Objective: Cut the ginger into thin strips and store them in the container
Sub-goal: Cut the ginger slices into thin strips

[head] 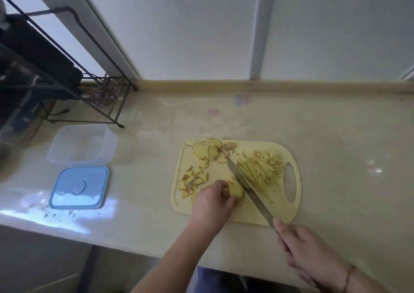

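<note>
A stack of ginger slices [236,190] sits at the lower middle of the pale yellow cutting board [289,212], right of the frame's centre. The left hand [212,199] curls its fingers over the stack from the left and pins it to the board. The knife [248,190] lies diagonally across the board, its blade touching the right side of the stack, tip toward the upper left. The right hand [300,248], at the lower right of the frame, wraps its fingers around the handle, which is mostly hidden inside the grip; a thin band circles that wrist.

Just right of the blade lies a heap of ginger strips [262,171], next to the board's oval handle hole. More uncut slices [210,151] spread along the board's upper left edge, and smaller peel trimmings [192,179] lie on its left side.

Well apart, at the left of the frame, a clear plastic container [81,145] stands open on the beige counter [336,136], with its blue lid [79,187] flat just below it. A few crumbs lie near the lid's lower edge. A black wire rack [67,73] fills the upper left corner.
</note>
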The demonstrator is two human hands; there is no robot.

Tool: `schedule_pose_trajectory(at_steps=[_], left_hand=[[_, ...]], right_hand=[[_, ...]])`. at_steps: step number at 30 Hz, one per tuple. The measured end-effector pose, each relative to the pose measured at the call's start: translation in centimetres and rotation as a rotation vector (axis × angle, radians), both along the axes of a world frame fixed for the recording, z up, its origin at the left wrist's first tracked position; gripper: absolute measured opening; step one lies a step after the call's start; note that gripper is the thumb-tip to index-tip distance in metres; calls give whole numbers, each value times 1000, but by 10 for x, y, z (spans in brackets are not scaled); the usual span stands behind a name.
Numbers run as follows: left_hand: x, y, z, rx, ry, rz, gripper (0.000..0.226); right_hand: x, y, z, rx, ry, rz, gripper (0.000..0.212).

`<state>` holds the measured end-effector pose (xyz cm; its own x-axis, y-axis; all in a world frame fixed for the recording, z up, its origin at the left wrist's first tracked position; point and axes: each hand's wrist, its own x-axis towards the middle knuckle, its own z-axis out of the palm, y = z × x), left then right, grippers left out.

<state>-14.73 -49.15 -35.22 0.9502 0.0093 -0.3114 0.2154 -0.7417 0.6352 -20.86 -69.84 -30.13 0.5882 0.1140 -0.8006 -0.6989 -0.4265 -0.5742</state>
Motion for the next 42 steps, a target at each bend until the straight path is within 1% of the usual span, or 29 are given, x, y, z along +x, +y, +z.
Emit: schedule_pose_trajectory(at_steps=[1, 2, 4, 5, 6, 8, 10, 12, 17, 21, 22, 23, 25, 26, 27, 28, 30, 31, 33, 35, 37, 38, 39, 41, 42], left_hand=[[2, 4, -3, 66, -35, -75, 34], [3, 8, -5, 127, -110, -142, 37], [6, 14, -13, 171, -373, -296, 41], [6, 16, -20, 176, -501, -391, 40], [7, 16, -27, 166, -590, -484, 36], [8, 14, -38, 138, -653, -586, 27], [7, 12, -45, 103, -651, -562, 21], [3, 9, -48, 82, -655, -517, 18], [-6, 5, -45, 106, -674, -473, 18], [-6, 2, -41, 135, -666, -476, 15], [-6, 1, -41, 135, -663, -471, 15], [-6, 1, -40, 135, -663, -467, 15], [-7, 0, -40, 136, -661, -448, 14], [-7, -2, -41, 140, -659, -431, 14], [-6, -3, -41, 143, -657, -410, 14], [-6, -4, -41, 142, -655, -392, 14], [-6, -6, -42, 138, -658, -368, 14], [-6, -7, -42, 137, -662, -359, 13], [-7, -7, -41, 134, -666, -346, 13], [-7, -8, -41, 138, -666, -342, 12], [-8, -8, -41, 142, -666, -343, 11], [-8, -8, -41, 139, -666, -341, 12], [-8, -8, -41, 130, -666, -336, 12], [-8, -8, -41, 112, -662, -329, 12], [-8, -7, -41, 108, -659, -328, 13]], right_hand=[[4, -4, -1, -7, -6, 23, 61], [7, -7, -2, -17, -13, 59, 62], [11, -11, -4, -17, -18, 121, 63], [11, -12, -5, -2, -7, 127, 63], [11, -12, -5, 15, -2, 112, 63], [10, -7, -4, -8, -40, 101, 64], [7, -3, -4, -101, -167, 152, 68], [4, -1, -2, -159, -228, 158, 67], [2, 1, 9, -212, -281, 154, 55], [3, 0, 8, -243, -299, 195, 57], [2, 0, 6, -246, -306, 201, 60], [1, -1, 6, -234, -302, 183, 68], [1, -2, 5, -250, -287, 171, 94], [0, -2, 5, -270, -279, 170, 101], [0, -3, 5, -281, -286, 158, 102], [0, -3, 4, -280, -292, 133, 101], [3, -1, 5, -215, -297, 127, 97], [4, 0, 3, -228, -364, 157, 93], [-3, 5, -1, -341, -528, 116, 78], [-13, 15, -11, -305, -500, -60, 68], [-17, 19, -16, -233, -493, -146, 57], [-16, 17, -16, -225, -537, -97, 59], [-13, 15, -11, -261, -616, -14, 61], [-9, 14, -5, -361, -687, 112, 54], [-11, 13, -4, -362, -698, 125, 49]])
